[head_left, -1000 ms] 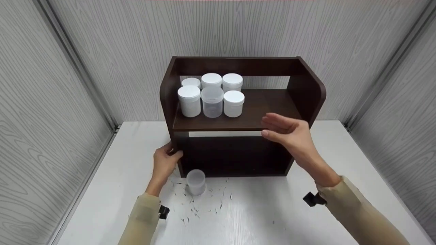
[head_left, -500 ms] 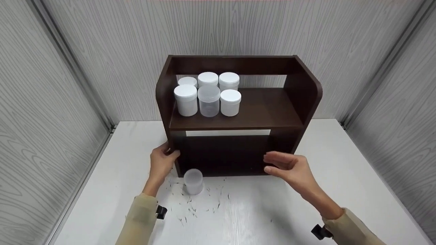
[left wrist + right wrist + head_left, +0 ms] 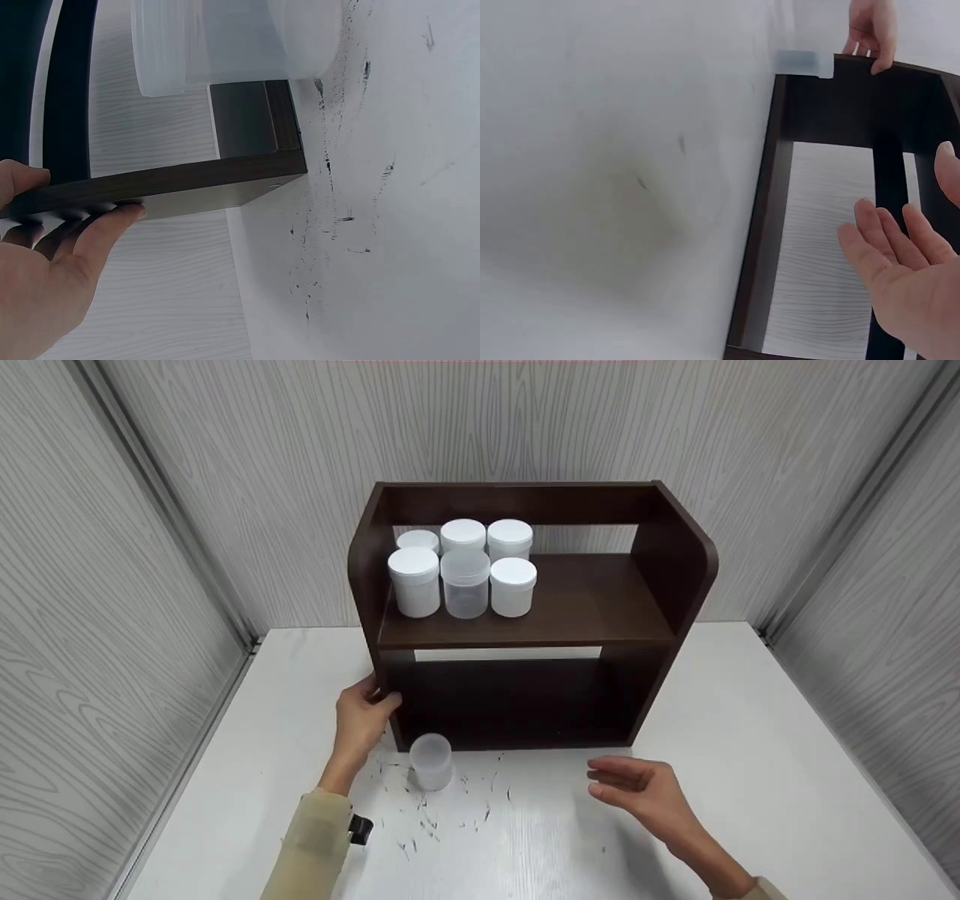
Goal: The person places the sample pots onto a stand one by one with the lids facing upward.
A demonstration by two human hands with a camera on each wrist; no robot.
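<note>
A dark brown two-tier shelf [image 3: 525, 645] stands upright on the white table. My left hand [image 3: 358, 724] grips the front edge of its left side panel, thumb on one face and fingers on the other, as the left wrist view also shows. Beside that hand, a translucent plastic jar [image 3: 432, 765] stands on the table before the shelf's lower left corner. My right hand [image 3: 645, 799] hovers over the table at the front right, fingers apart and relaxed, holding nothing. On the upper tier, a clear jar [image 3: 466, 585] stands between a taller white-lidded jar [image 3: 415, 585] and a shorter one [image 3: 513, 589].
Behind the front row are more white-lidded jars [image 3: 463, 534], partly hidden. The jars fill the left half of the upper tier, against the left panel. Dark scuff marks [image 3: 345, 219] spread over the table near the lone jar. Grey wood-grain walls [image 3: 225, 450] enclose the table.
My right hand has come down from in front of the upper tier to low over the table. The left hand keeps its grip on the side panel, and the jars stay in place.
</note>
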